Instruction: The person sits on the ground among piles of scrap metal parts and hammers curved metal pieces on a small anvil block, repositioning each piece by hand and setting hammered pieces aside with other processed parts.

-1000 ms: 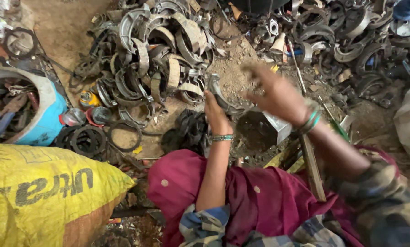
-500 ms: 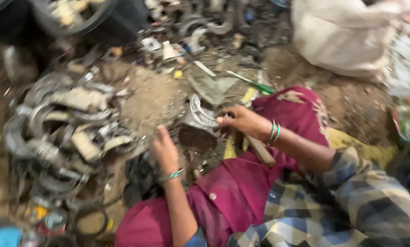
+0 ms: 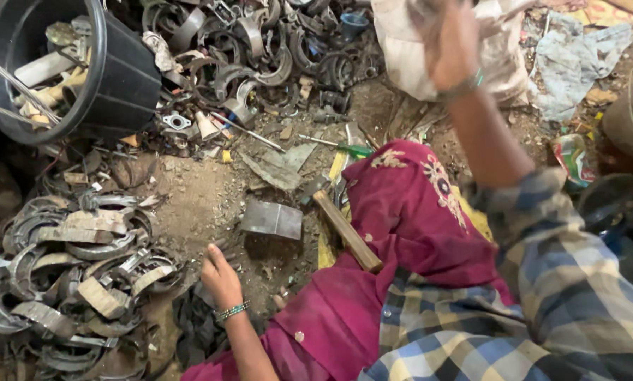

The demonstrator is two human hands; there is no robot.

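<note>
Scrap brake shoes [image 3: 76, 275] sit heaped at about 8 o'clock, right beside my left hand [image 3: 221, 279], which rests flat and open on the dirt, holding nothing. My right hand [image 3: 452, 44] is up at 1 o'clock, blurred, so can't tell its grip. A wooden hammer handle [image 3: 347, 231] lies against my red-clothed knee, flat metal block [image 3: 272, 219] at center, black bucket [image 3: 122, 77] at 10.

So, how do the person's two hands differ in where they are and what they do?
The left hand is low, resting on the dirt ground beside a heap of curved metal scrap; the right hand is raised high, near a pale sack. The left hand looks sharp and flat, palm down; the right hand is blurred, so its grip cannot be told. Both wrists wear green bangles.
</note>
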